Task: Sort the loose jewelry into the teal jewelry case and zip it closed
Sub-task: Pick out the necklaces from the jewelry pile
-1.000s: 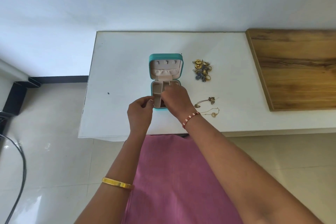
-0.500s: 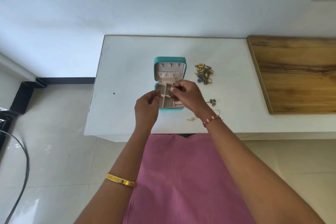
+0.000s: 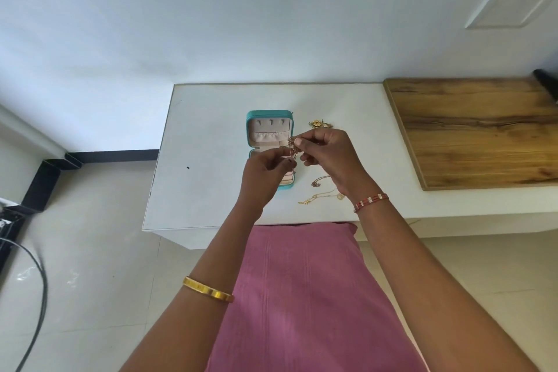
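White table (image 3: 211,142) across the middle of the frame, against a pale wall. Wooden board (image 3: 471,130) at right, laid on the same surface. Pink garment (image 3: 302,296) at bottom centre, between 2 forearms. Teal jewelry case (image 3: 269,114) near table centre, lid open and propped toward the wall, beige lining with 3 small hooks and a gathered pocket showing; lower tray mostly hidden behind the hands. Right hand (image 3: 332,154) raised just right of the case, fingers curled, pinching a small gold piece (image 3: 293,145) at its upper end. Left hand (image 3: 265,172) just below and left, fingertips pinching the same piece from underneath, above the tray. Gold bangle (image 3: 208,293) on the left forearm; red-and-white bracelet (image 3: 371,202) on the right wrist. Loose gold flower cluster (image 3: 317,123) above the right hand, partly hidden. 2 thin chains (image 3: 317,198) on the table lower right of the case, beside the right wrist.
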